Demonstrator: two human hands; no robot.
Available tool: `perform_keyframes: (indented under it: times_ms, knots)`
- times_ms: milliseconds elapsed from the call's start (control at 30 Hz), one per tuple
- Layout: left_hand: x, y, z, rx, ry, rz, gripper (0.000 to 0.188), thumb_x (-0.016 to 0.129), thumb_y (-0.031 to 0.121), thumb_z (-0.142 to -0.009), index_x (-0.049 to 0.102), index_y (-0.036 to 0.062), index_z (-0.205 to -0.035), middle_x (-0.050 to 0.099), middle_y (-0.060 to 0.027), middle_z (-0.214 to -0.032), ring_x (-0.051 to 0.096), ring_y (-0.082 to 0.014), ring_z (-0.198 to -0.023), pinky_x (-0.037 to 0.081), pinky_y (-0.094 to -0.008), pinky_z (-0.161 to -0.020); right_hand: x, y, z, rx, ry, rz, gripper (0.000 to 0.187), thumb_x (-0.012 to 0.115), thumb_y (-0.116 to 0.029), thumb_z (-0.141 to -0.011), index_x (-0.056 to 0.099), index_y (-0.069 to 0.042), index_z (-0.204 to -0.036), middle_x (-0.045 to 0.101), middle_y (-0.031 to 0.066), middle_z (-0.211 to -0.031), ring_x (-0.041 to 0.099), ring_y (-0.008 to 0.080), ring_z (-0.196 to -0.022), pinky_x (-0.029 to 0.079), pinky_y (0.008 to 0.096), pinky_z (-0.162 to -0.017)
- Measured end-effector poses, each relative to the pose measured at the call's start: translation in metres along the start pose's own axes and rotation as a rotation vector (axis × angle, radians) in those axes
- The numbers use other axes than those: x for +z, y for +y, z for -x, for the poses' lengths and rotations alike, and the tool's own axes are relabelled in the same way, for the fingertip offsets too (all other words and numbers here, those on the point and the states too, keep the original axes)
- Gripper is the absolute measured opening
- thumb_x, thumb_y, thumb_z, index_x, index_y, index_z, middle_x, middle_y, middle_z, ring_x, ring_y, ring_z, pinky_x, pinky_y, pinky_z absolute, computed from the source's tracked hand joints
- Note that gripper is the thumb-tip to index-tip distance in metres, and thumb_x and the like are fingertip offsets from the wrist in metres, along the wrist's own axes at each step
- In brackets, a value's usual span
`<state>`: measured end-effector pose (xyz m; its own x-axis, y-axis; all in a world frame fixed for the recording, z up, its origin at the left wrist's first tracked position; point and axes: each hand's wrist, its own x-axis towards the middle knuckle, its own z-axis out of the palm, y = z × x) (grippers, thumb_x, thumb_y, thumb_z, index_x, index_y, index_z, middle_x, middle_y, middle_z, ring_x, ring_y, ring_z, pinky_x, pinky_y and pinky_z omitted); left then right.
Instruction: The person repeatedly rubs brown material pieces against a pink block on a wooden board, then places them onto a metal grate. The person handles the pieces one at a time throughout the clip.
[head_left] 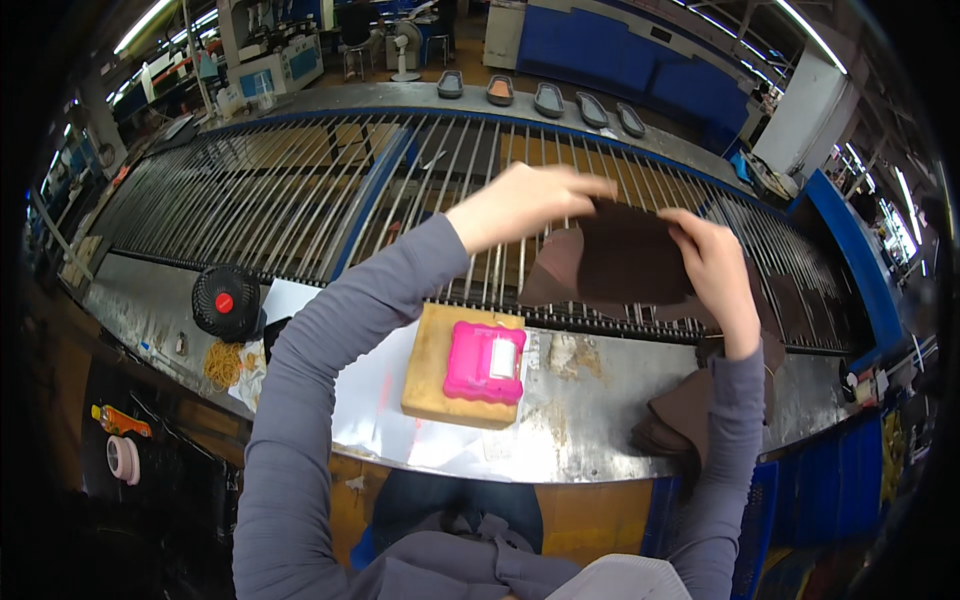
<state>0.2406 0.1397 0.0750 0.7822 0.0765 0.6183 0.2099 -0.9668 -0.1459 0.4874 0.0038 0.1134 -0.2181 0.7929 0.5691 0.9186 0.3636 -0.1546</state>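
Observation:
A dark brown piece of sheet material (635,255), like cut cloth or leather, hangs over the roller conveyor. My left hand (530,200) closes at its upper left corner, the fingers somewhat blurred. At the upper right edge, my right hand (712,268) pinches the same piece. A lighter brown piece (560,262) shows partly behind its left side. Beneath my right forearm, a stack of brown pieces (675,415) lies at the metal table's edge, partly hidden by the sleeve. More brown pieces (795,305) rest on the rollers at the right.
A pink holder with a white roll (485,362) sits on a wooden block (425,370) before me. Left of it are a black round object with a red centre (224,302) and rubber bands (225,365). Several shallow trays (548,100) line the far ledge beyond the conveyor bars (300,180).

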Motion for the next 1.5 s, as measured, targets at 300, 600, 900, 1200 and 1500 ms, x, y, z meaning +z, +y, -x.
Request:
perform_keyframes:
  times_ms: [300, 600, 900, 1200, 1500]
  knots:
    - [-0.043, -0.004, 0.135, -0.671, 0.380, 0.201, 0.040, 0.065, 0.001, -0.085, 0.065, 0.0083, -0.124, 0.038, -0.0127, -0.153, 0.047, -0.0303, -0.133, 0.044, -0.0407, -0.104, 0.216, 0.142, -0.064, 0.809, 0.171, -1.161, 0.034, 0.044, -0.009, -0.100, 0.051, -0.006, -0.132, 0.062, 0.0081, -0.118, 0.065, 0.0191, -0.095, 0.055, 0.0330, -0.061]
    - [-0.034, 0.050, 0.307, -1.357, 0.425, 0.386, 0.039, 0.059, -0.006, -0.085, 0.061, 0.0011, -0.124, 0.044, -0.0115, -0.147, 0.059, -0.0222, -0.115, 0.052, -0.0303, -0.092, 0.395, 0.227, -0.032, 1.211, 0.675, -1.752, 0.037, 0.022, -0.009, -0.103, 0.041, -0.006, -0.135, 0.051, 0.0160, -0.135, 0.054, 0.0386, -0.122, 0.047, 0.0599, -0.101]
    - [-0.005, 0.092, 0.311, -1.416, 0.530, 0.590, 0.049, 0.058, -0.008, -0.087, 0.055, 0.0005, -0.135, 0.055, -0.0109, -0.137, 0.059, -0.0201, -0.114, 0.049, -0.0325, -0.097, 0.379, 0.261, -0.016, 1.720, 0.384, -1.454, 0.053, 0.054, -0.020, -0.095, 0.036, -0.002, -0.142, 0.031, 0.0225, -0.150, 0.031, 0.0409, -0.138, 0.028, 0.0619, -0.109]
    - [-0.027, 0.135, 0.269, -1.301, 0.579, 0.346, 0.009, 0.067, -0.009, -0.075, 0.063, -0.0027, -0.081, 0.061, -0.0123, -0.122, 0.056, -0.0233, -0.114, 0.043, -0.0343, -0.100, 0.050, 0.137, 0.030, 0.695, 0.079, -0.966, 0.046, 0.061, -0.022, -0.096, 0.053, -0.007, -0.138, 0.059, 0.0081, -0.130, 0.056, 0.0222, -0.118, 0.041, 0.0358, -0.103]
    - [-0.034, 0.159, 0.266, -1.256, 0.586, 0.547, 0.023, 0.053, 0.004, -0.098, 0.061, -0.0067, -0.117, 0.055, -0.0155, -0.135, 0.056, -0.0233, -0.121, 0.044, -0.0346, -0.104, -0.015, 0.116, 0.350, 1.240, -0.138, 0.303, 0.049, 0.078, -0.026, -0.076, 0.064, 0.002, -0.114, 0.064, 0.0246, -0.113, 0.061, 0.0403, -0.109, 0.050, 0.0448, -0.090]
